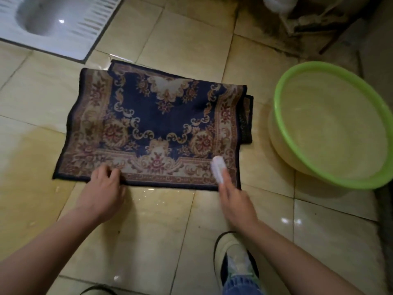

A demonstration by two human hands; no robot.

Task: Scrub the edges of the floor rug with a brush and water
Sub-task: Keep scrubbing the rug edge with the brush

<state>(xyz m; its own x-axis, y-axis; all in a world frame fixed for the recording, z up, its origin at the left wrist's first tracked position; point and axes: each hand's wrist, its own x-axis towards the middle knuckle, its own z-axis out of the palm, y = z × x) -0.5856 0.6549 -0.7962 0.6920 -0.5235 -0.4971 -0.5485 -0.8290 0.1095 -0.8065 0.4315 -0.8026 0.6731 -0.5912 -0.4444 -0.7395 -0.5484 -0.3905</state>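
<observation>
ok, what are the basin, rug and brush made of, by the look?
basin: likely plastic, glossy, translucent yellowish wall, green rim.
rug: woven textile, matte, patterned, folded limp.
brush: white, probably plastic; too blurred to confirm.

The tiled floor [148, 241] is shiny and wet in spots. A folded rug [153, 124] lies flat on it. A green bowl [319, 66] sits just beside the rug. My shoe [231, 252] stands on the floor.

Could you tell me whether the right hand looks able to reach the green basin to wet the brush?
Probably yes: the right hand, gripping the brush at the near right corner of the rug, has only bare tiled floor between it and the basin beside it.
</observation>
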